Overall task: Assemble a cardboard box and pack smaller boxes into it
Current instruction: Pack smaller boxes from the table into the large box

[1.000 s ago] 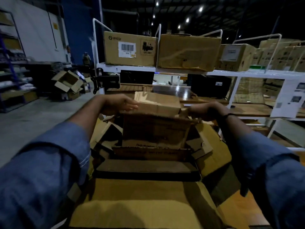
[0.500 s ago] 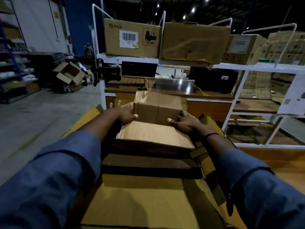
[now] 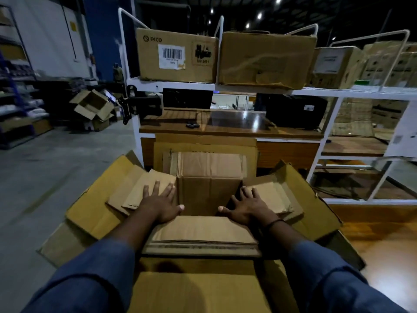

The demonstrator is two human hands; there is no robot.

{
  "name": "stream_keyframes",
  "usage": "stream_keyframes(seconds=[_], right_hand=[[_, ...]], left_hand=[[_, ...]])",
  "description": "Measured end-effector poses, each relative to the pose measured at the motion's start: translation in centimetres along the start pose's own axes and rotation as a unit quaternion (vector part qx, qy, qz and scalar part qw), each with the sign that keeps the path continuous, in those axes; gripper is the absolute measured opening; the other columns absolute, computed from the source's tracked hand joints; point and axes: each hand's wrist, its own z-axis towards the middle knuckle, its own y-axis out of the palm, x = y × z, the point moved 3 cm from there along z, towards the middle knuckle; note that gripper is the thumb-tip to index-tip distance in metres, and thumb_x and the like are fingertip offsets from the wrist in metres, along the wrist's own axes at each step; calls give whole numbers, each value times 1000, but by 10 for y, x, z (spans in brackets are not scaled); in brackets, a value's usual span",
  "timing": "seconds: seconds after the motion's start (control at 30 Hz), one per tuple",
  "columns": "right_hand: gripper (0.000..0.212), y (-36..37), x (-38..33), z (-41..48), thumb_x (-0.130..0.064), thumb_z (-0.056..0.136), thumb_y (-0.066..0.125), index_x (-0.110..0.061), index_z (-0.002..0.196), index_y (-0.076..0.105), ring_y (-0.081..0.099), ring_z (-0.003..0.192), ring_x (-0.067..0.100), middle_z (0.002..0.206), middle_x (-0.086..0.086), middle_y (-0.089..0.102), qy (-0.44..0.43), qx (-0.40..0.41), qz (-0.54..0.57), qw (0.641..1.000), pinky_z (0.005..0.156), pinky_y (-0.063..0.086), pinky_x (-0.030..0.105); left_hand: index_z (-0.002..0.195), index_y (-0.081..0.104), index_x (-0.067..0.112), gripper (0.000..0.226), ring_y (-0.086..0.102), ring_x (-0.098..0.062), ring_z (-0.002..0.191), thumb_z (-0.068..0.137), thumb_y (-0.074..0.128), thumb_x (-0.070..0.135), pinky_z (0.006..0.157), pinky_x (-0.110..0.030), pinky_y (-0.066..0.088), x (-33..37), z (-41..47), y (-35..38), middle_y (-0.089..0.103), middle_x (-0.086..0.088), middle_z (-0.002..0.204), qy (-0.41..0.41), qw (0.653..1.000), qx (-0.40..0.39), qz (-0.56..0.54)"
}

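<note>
Cardboard box on wooden surface, white shelving, concrete floor

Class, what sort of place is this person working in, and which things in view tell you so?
Probably a warehouse packing area: barcoded PICO carton on a white metal rack, open cardboard boxes heaped on the concrete floor.

Person, head view. Both arms are in long blue sleeves, cloth like denim or heavy cotton shirting: left sleeve and right sleeve match in colour, with soft folds and creases toward their ends. The sleeve ends sit partway along the forearms; lower forearms and wrists uncovered. Bare: left hand, right hand. Thin dark band round the right wrist, cord-like; finer detail too small to tell
</note>
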Motion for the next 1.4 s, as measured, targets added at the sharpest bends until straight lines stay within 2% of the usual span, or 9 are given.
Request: stream_keyframes(seconds=[0.17, 0.3, 0.43, 0.57, 0.73, 0.87, 1.0, 1.2, 1.4], right_hand=[[91, 12, -3, 2, -86, 89, 2, -39, 156, 43, 1, 160, 20, 172, -4, 20, -13, 9, 4, 1000, 122, -17, 59], [76, 14, -2, 2, -78, 96, 13, -40, 134, 67, 19, 157, 16, 157, -7, 49, -1, 30, 27, 999, 124, -15, 56], [54, 6, -2, -10, -60, 103, 33, -26, 100, 76, 61, 112, 18, 105, 0, 74, 24, 157, 72, 985, 123, 22, 44], [38, -6, -11, -39, -41, 105, 44, -24, 77, 64, 60, 67, 20, 72, -2, 65, -18, 279, 32, 960, 86, 51, 36], [34, -2, -43, -60, -50, 102, 49, -25, 86, 67, 63, 68, 14, 77, -5, 66, -33, 215, 105, 970, 64, 53, 30], [63, 8, -78, -68, -61, 107, 21, -18, 108, 68, 65, 96, 30, 107, 12, 71, -67, 89, 121, 986, 90, 48, 46], [69, 15, -83, -68, -65, 104, 10, -28, 127, 64, 67, 105, 34, 115, 10, 73, -75, 134, 107, 982, 93, 49, 47], [59, 19, -83, -68, -61, 106, 14, -28, 109, 63, 68, 94, 31, 103, 6, 74, -77, 181, 105, 975, 84, 51, 45], [63, 18, -88, -84, -58, 100, 22, -21, 104, 72, 61, 107, 33, 108, 10, 71, 34, 258, 9, 966, 99, 38, 54]], left_hand=[[165, 22, 28, 94, -25, -31, 156, 91, 6, 85, 118, -65, -19, 17, 12, 12, 1, 7, 174, 22, 999, -14, 41], [165, 22, 30, 95, -23, -32, 156, 90, 3, 86, 119, -65, -19, 22, 18, 13, 8, 6, 174, 42, 998, 19, 34], [157, 38, 42, 84, -17, -33, 158, 92, 5, 84, 119, -63, -20, 21, 13, 14, 18, 6, 172, 68, 996, 58, -1], [141, 61, 38, 68, 3, -30, 160, 102, 16, 71, 124, -57, -5, 24, 2, 15, 40, 0, 164, 80, 990, 111, -33], [120, 75, 24, 80, 48, -26, 140, 101, 14, 72, 124, -51, 15, 38, -18, 25, 68, -11, 133, 102, 985, 105, -94], [136, 66, 29, 78, 61, -27, 123, 101, 14, 74, 104, -44, 45, 49, -38, 31, 68, -6, 133, 132, 974, 53, -175], [135, 67, 30, 69, 63, -28, 119, 106, 14, 65, 91, -37, 48, 50, -42, 30, 69, -4, 132, 133, 977, 104, -129], [133, 68, 31, 67, 64, -30, 117, 107, 15, 62, 87, -35, 45, 52, -38, 35, 72, -5, 128, 140, 971, 163, -104], [106, 79, 21, 54, 69, -29, 92, 106, 33, 49, 85, -38, 47, 54, -54, 34, 78, -6, 94, 73, 953, 274, -102]])
